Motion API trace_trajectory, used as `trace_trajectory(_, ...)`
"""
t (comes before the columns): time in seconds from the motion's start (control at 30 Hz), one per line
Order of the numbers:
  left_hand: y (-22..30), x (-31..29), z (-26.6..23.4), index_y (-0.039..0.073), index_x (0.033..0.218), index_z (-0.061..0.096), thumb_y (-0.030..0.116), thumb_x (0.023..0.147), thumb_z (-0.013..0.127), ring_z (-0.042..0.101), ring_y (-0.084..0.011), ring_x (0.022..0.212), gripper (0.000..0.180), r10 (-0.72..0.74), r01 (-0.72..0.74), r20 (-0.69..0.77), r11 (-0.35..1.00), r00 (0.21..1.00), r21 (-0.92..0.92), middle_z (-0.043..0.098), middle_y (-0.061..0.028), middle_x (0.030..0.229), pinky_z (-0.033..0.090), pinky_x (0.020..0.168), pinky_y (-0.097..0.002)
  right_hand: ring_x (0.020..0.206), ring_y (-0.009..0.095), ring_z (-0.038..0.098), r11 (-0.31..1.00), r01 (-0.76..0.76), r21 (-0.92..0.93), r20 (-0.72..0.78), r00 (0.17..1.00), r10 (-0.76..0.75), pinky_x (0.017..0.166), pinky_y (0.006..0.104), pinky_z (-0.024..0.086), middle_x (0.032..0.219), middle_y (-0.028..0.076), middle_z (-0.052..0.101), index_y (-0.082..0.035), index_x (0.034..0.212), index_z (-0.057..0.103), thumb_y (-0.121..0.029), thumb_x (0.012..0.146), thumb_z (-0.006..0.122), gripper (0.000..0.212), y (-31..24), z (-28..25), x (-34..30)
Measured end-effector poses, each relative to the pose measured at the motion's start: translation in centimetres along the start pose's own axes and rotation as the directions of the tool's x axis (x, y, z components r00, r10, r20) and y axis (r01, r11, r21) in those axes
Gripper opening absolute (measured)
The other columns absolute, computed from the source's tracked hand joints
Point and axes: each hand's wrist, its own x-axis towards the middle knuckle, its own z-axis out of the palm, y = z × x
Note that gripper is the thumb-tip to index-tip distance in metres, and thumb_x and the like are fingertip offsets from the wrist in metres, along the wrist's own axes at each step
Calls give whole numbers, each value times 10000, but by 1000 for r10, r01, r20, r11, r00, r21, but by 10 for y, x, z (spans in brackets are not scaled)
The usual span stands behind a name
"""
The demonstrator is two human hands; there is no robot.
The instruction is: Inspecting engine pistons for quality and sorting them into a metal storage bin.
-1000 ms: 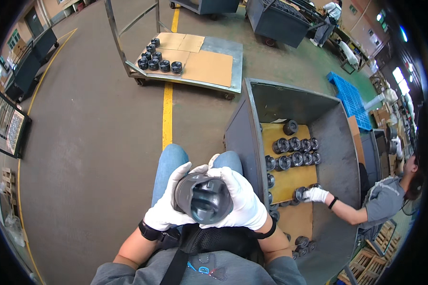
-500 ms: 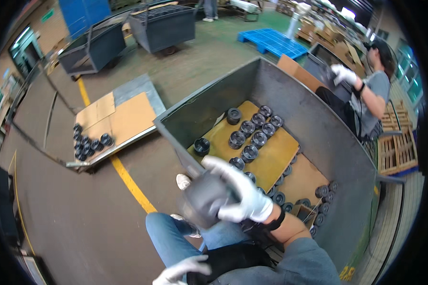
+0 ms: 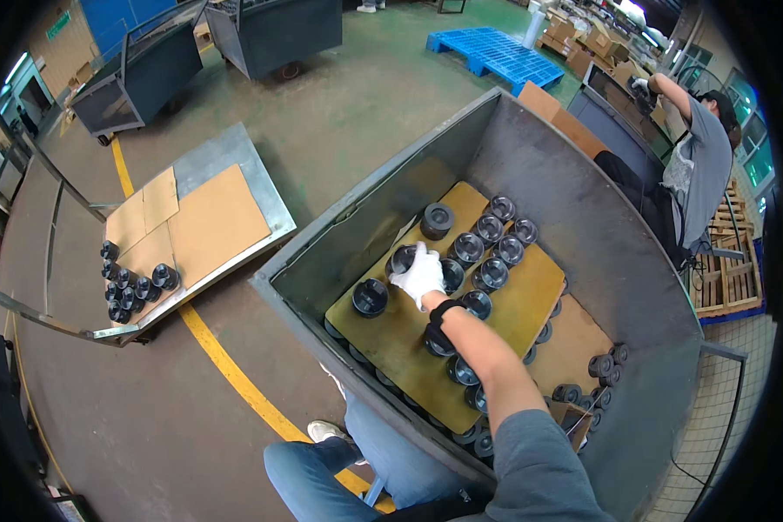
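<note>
My right hand [image 3: 422,276], in a white glove, reaches into a grey metal bin [image 3: 383,181]. Its fingers are closed round a dark metal cylinder [image 3: 401,259], much like a piston, at the left side of a yellowish board [image 3: 391,348]. The palm hides part of how they grip it. Close by stand another dark cylinder [image 3: 371,297] towards me and one [image 3: 437,221] farther off. Several more stand in rows to the right, some partly covered by my forearm. My left hand is out of view.
Below the board lie more cylinders [image 3: 600,365] and a cardboard sheet [image 3: 574,339]. To the left, a flat cart [image 3: 261,191] carries cardboard and several cylinders [image 3: 164,277]. A person [image 3: 700,165] sits beyond the bin. Farther off are a blue pallet [image 3: 487,48] and grey bins [image 3: 278,39].
My right hand has moved from over my lap, where it held a blurred dark object, into the bin above the board. My left hand has left the view. The other person's arm has risen.
</note>
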Motion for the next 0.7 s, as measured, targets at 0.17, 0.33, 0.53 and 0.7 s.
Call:
trace_trajectory(0.17, -15, 29, 7, -11, 831, 629, 39, 864, 639, 579, -321, 663, 60, 337, -317, -181, 939, 924, 134, 628, -208, 812, 465, 676, -528, 1091, 428, 615, 995, -34, -90, 55, 998, 39, 941, 449, 537, 1244, 255, 525, -80, 1389, 413, -315, 652, 860, 893, 2, 58, 26)
trace_trajectory(0.33, -80, -2, -19, -30, 968, 624, 52, 851, 663, 577, -326, 628, 148, 385, -397, -124, 914, 914, -87, 623, -222, 838, 479, 633, -527, 1194, 431, 583, 997, 58, -56, 165, 985, -48, 1017, 427, 493, 1362, 309, 492, -28, 1516, 359, -478, 661, 866, 1091, 28, 73, 36)
trace_trajectory(0.53, -41, 27, -28, -6, 1167, 633, 94, 865, 664, 606, -347, 728, 320, 240, -236, -51, 969, 969, 78, 658, -241, 918, 487, 660, -544, 1189, 404, 581, 970, 243, 27, 70, 967, -245, 1032, 443, 467, 1329, 243, 567, -34, 1284, 626, -492, 826, 723, 654, 69, 25, 26)
trace_trajectory(0.7, -41, 40, -27, -64, 1181, 610, 233, 907, 611, 593, -355, 739, 404, 275, -274, -16, 961, 961, 41, 655, -257, 969, 460, 651, -553, 975, 375, 625, 922, 386, -39, -102, 916, -388, 846, 459, 533, 1026, 161, 635, -84, 952, 682, -266, 819, 738, 232, 127, -36, -30)
